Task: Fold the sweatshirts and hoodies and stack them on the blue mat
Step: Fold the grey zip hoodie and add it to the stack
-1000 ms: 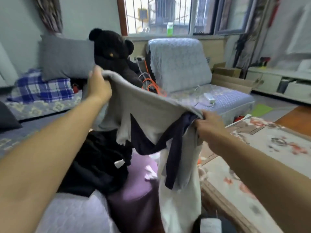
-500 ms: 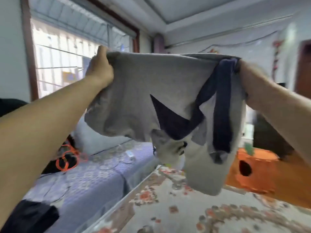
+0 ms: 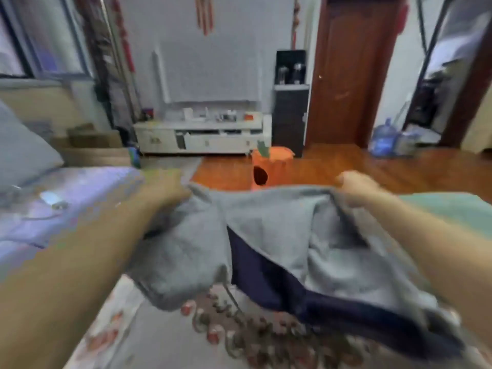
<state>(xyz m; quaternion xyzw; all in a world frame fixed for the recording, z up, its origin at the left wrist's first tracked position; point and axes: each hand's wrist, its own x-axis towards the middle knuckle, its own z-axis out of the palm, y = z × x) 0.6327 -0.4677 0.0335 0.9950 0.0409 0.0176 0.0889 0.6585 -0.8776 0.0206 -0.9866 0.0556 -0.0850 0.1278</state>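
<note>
The left hand [image 3: 166,189] and right hand [image 3: 358,187], both blurred, each grip with curled fingers an upper corner of a grey sweatshirt with navy trim [image 3: 266,235], which hangs spread between them above a floral-patterned rug [image 3: 165,339].

Floral rug [image 3: 165,339] in foreground, pale ground with red and dark flower pattern. Wooden floor [image 3: 332,169] beyond it. Orange stool [image 3: 269,166] with dark oval hole stands on floor, near white cabinet [image 3: 202,137] against far wall; small items on cabinet top, too blurred to identify. Dark water dispenser [image 3: 290,102] just beside cabinet's right end, brown door [image 3: 351,70] next to it. Blue water jug [image 3: 384,141] on floor right of door. Left: sofa [image 3: 66,193] with lilac cover, grey cushion [image 3: 21,147], cardboard boxes [image 3: 93,145] behind.
</note>
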